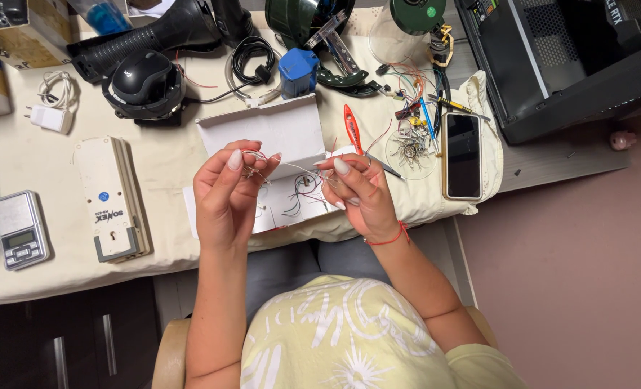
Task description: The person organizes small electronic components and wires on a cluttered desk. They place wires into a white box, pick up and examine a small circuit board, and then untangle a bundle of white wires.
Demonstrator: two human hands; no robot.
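Both hands — left hand (pixel 228 191), right hand (pixel 360 189) — pinch thin wires (pixel 291 169) between closed fingertips, near a white box (pixel 273 130).

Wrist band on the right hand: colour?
Red: a thin cord bracelet round the wrist of the right hand, best seen in the head view.

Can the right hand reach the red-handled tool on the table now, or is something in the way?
Probably yes. The red-handled tool lies uncovered just beyond the right hand, with nothing between them. But that hand pinches a thin wire, which it would likely have to release first.
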